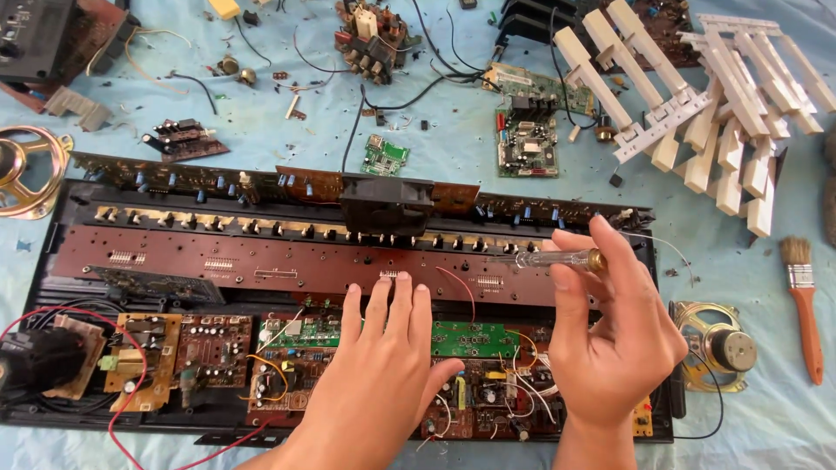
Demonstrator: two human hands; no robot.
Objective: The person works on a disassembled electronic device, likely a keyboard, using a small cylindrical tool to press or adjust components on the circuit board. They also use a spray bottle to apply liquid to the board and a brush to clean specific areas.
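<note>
An opened electronic keyboard case (52, 261) lies before me with its long brown circuit board (261, 261) exposed. My left hand (379, 365) rests flat, fingers together, on the small green and brown boards (296, 335) along the case's near side. My right hand (610, 339) grips a screwdriver with a clear handle (557, 258), held level and pointing left over the long board. A black block (386, 204) sits on the strip of boards at the case's far edge.
White piano keys (714, 104) lie piled at the back right. A paintbrush (805, 305) and a loudspeaker (718, 344) lie to the right, another loudspeaker (26, 170) at the left. Loose green boards (527, 139), wires and small parts litter the blue cloth behind.
</note>
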